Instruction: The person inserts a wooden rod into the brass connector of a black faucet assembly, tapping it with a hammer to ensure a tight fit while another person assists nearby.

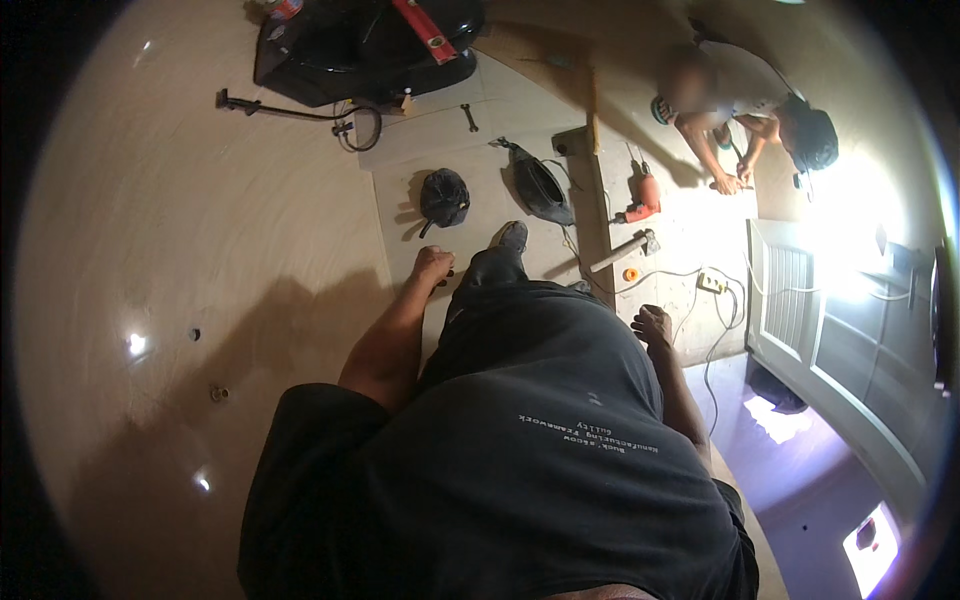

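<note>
My left hand (435, 264) is closed in front of my left thigh, around a small dark thing I cannot make out. Beyond it on the floor lies a crumpled black cap or small bag (444, 198). At my right side, my right hand (652, 326) hangs with its fingers curled in, and nothing shows in it. Nearest to that hand are a yellowish power strip (712, 284) with plugged cords and a small orange ring (630, 275). A hammer or hatchet with a pale handle (620, 251) lies farther ahead, next to a red power drill (647, 195).
An open black pouch (540, 187) and a wrench (469, 118) lie ahead. A black basin (370, 50) bearing a red spirit level (428, 32) stands far left, near a hose (290, 110). A co-worker (745, 85) bends at far right beside a bright light and white louvred door (787, 290).
</note>
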A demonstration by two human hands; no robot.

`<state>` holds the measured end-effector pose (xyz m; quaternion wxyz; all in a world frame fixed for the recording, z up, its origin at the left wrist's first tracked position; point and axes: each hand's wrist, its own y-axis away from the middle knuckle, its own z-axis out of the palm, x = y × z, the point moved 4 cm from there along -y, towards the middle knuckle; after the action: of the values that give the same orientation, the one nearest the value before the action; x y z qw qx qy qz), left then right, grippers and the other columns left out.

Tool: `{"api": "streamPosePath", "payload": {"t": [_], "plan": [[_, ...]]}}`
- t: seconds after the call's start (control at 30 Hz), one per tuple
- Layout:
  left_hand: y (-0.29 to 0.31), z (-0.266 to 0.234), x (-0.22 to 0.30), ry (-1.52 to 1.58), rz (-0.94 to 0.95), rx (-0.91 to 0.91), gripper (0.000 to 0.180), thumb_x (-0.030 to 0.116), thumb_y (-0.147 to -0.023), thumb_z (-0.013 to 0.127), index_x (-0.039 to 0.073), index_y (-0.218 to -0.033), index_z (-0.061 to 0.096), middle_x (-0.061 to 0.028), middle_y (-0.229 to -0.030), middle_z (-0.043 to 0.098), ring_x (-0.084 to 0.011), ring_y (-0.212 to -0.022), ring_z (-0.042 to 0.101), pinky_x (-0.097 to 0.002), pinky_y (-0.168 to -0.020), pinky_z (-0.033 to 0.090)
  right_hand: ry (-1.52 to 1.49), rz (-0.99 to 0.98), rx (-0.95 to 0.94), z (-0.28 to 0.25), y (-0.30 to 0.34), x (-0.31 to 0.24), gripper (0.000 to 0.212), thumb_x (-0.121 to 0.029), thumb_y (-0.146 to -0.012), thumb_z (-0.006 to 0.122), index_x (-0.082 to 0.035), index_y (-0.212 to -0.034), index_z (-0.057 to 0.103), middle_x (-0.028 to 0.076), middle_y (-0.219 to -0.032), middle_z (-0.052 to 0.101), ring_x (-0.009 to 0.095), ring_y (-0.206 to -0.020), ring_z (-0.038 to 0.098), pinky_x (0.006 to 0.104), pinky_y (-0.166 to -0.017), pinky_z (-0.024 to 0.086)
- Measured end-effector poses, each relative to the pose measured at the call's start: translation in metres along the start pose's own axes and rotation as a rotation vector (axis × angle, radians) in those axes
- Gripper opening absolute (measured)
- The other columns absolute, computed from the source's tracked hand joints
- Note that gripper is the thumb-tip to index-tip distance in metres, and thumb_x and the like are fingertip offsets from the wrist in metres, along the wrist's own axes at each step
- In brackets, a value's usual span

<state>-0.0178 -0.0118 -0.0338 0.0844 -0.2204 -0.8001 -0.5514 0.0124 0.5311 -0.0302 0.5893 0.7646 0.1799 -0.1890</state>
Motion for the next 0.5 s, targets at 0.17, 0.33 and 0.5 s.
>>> {"api": "streamPosePath", "payload": {"t": [0.17,0.33,0.5], "plan": [[0.001,-0.005,0.022,0.014,0.030,0.028,0.021,0.023,-0.096,0.067,0.003,-0.093,0.064,-0.0075,-0.082,0.068,-0.0210,-0.071,0.070,-0.0372,-0.056,0.056,-0.043,0.055,-0.015,0.010,0.013,0.013,0.030,-0.019,-0.098,0.062,0.001,-0.120,0.067,0.006,-0.085,0.066,0.015,-0.067,0.065,0.0293,-0.055,0.049],[-0.015,0.017,0.044,0.032,0.057,-0.084,0.019,0.022,-0.098,0.065,0.004,-0.094,0.061,-0.0062,-0.085,0.067,-0.0208,-0.073,0.069,-0.0377,-0.058,0.053,0.081,0.040,-0.010,-0.019,-0.009,0.038,0.038,-0.023,-0.100,0.063,0.002,-0.129,0.063,0.011,-0.094,0.068,0.019,-0.076,0.067,0.0329,-0.062,0.055],[-0.019,0.002,0.045,-0.018,0.012,-0.135,0.019,0.019,-0.101,0.061,0.000,-0.105,0.062,-0.0111,-0.096,0.069,-0.0232,-0.086,0.072,-0.0386,-0.067,0.058,0.015,-0.003,0.092,0.006,-0.001,0.026,0.032,-0.018,-0.095,0.063,0.004,-0.118,0.069,0.009,-0.088,0.069,0.018,-0.072,0.066,0.0330,-0.062,0.055]]}}
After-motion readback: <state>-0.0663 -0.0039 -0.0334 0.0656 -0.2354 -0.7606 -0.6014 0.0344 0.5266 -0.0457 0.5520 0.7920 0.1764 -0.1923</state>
